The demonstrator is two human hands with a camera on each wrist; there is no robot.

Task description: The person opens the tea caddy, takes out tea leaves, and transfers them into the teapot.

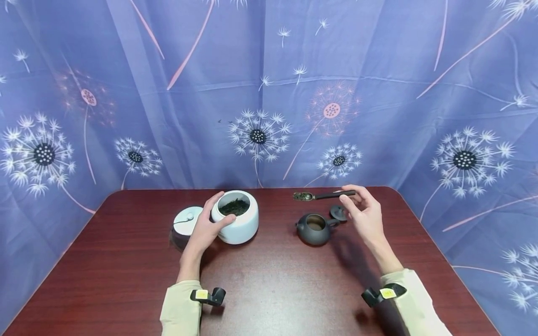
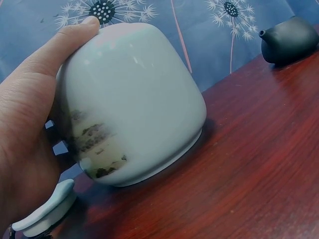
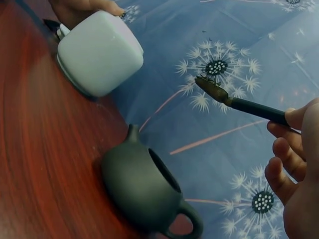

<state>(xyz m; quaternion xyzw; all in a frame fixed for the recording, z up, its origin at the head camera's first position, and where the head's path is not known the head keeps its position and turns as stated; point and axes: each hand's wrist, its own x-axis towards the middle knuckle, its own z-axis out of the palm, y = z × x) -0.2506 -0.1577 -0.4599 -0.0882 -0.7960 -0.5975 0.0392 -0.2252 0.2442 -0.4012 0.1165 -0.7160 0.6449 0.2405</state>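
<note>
My left hand [image 1: 207, 229] grips the side of a white ceramic tea jar [image 1: 241, 230], its thumb at the rim. Dark tea leaves [image 1: 234, 207] lie inside the jar, which is tilted toward me. The left wrist view shows a painted landscape on the jar's [image 2: 134, 94] side. My right hand [image 1: 364, 215] pinches the dark handle of a tea scoop [image 1: 332, 194], held level above the table. Leaves lie in the scoop's bowl. Below it stands a dark clay teapot [image 1: 313, 237], uncovered, with its spout to the left.
The teapot's dark lid [image 1: 338, 213] lies behind its handle. Left of the jar sits a white lid [image 1: 187, 221] on something dark, partly behind my left hand. The reddish wooden table [image 1: 269, 289] ends at a blue dandelion-print curtain [image 1: 201, 116].
</note>
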